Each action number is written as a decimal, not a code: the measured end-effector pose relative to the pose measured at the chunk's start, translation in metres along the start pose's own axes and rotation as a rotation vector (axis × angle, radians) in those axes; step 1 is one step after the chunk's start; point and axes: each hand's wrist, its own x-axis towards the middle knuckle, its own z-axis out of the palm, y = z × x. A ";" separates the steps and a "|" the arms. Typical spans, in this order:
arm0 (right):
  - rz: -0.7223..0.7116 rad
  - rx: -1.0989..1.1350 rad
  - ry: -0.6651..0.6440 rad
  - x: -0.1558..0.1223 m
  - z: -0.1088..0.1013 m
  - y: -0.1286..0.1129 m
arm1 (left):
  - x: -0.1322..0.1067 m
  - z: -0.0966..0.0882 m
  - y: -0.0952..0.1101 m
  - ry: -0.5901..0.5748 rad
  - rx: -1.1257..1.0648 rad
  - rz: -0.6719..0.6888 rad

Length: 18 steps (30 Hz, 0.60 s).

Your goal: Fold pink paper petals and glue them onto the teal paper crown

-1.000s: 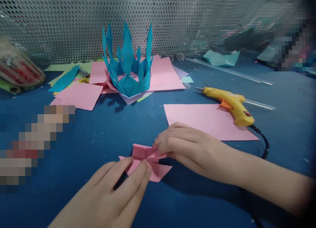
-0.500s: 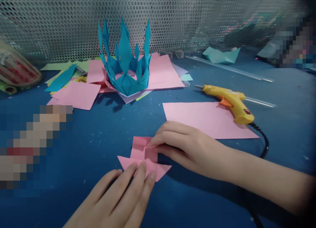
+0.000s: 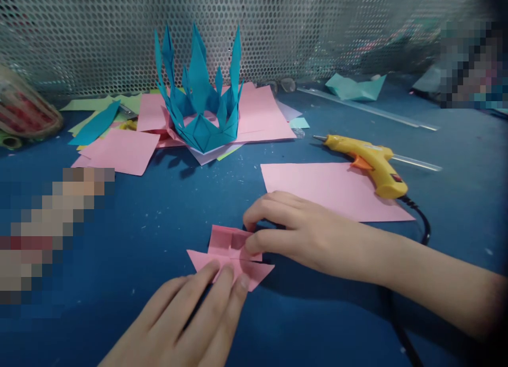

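Note:
A piece of folded pink paper lies on the blue table, with pointed corners to the left and right at its near side and a raised flap at its far side. My left hand rests flat with its fingertips pressing on the near part; its fingers are stretched out. At the far right edge, my right hand has its thumb on the inside of the flap and its index finger curled behind it, gripping the paper. Part of the near side is hidden under my left fingers.
A blue paper crown stands on pink sheets further back. A yellow glue gun lies on a pink sheet to the right, its black cord trailing nearby. Clear glue sticks, a teal folded paper and a jar lie behind.
The far flap of the pink paper has opened wider and tilted. My right thumb has moved inside it, and the fingers have spread. My left hand keeps its place.

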 end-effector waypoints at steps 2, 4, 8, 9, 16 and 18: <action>-0.020 -0.052 -0.021 -0.001 0.000 0.001 | -0.001 0.001 0.001 0.008 -0.005 -0.025; -0.036 -0.103 -0.016 -0.002 0.000 0.000 | -0.002 0.002 0.002 0.017 -0.003 -0.033; -0.047 -0.164 0.010 -0.002 0.000 -0.003 | -0.002 0.004 0.003 0.049 0.011 -0.049; -0.039 -0.174 0.016 -0.002 0.000 -0.004 | -0.002 0.005 0.003 0.059 0.015 -0.053; 0.070 -0.042 0.086 0.001 -0.003 -0.013 | -0.001 0.005 0.003 0.057 0.003 -0.041; 0.073 -0.025 0.080 0.002 -0.004 -0.012 | -0.001 0.005 0.003 0.061 -0.011 -0.048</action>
